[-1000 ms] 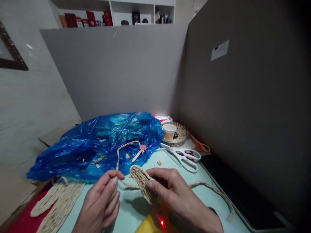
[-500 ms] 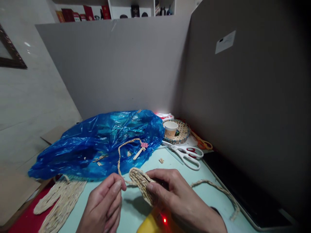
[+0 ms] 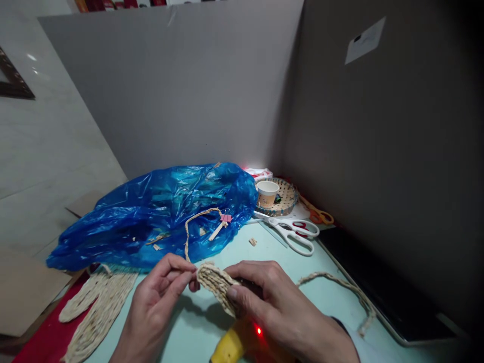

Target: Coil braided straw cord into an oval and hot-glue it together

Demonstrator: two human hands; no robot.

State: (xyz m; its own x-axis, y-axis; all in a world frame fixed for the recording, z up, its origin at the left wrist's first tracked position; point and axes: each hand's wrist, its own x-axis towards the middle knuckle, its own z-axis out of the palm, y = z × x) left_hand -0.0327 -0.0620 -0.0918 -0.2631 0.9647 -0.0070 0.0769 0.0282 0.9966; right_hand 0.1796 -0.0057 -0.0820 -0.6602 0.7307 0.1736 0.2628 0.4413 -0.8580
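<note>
My right hand (image 3: 268,297) is closed round a small oblong piece of coiled straw braid (image 3: 215,283), thumb on top. My left hand (image 3: 161,292) pinches at the piece's left end, where a twisted straw cord (image 3: 186,234) comes in. That cord loops up over the blue plastic bag to a pink binder clip (image 3: 226,218), which grips its far end. Another length of straw cord (image 3: 340,285) lies on the table to the right of my right hand. What sits under the right fingers is hidden.
A blue plastic bag (image 3: 159,196) fills the back left. Near it are white-handled scissors (image 3: 295,233), a paper cup (image 3: 267,195) in a woven tray (image 3: 287,201), and a dark flat screen (image 3: 370,282). A yellow object (image 3: 230,345) lies below my hands; a woven straw piece (image 3: 98,307) lies left.
My left hand has moved up and right, from beside the cord to a pinch at the braid's end. My right hand keeps its hold. The view has tilted down slightly.
</note>
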